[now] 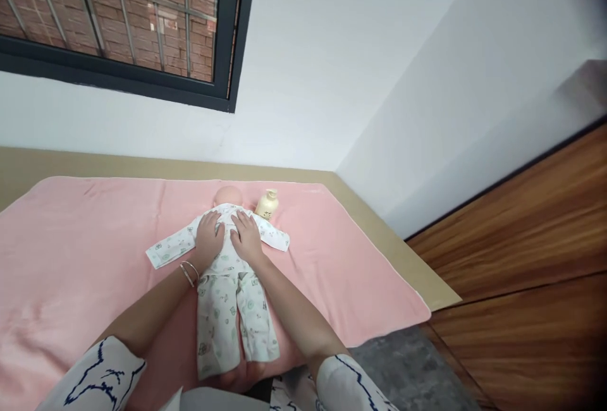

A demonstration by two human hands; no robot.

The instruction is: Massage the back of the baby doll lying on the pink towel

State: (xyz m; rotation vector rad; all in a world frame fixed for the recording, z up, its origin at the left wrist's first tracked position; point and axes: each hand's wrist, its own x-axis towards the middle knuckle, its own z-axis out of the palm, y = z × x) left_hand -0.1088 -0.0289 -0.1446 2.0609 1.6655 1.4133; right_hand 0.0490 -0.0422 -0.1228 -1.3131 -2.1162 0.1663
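A baby doll (228,197) in white printed pyjamas (232,303) lies on its back on a pink blanket (85,253), head away from me. My left hand (209,239), with bracelets at the wrist, lies flat on the doll's chest on the left side. Beside it, my right hand (245,236) rests flat on the chest's right side. The fingers of both hands are stretched out and hold nothing. A small cream pump bottle (267,203) stands just right of the doll's head.
The blanket covers a tan mattress (417,272) against a white wall with a dark-framed window (142,82). A wooden panel (531,234) rises to the right. Grey floor (408,373) shows at the mattress's near right edge.
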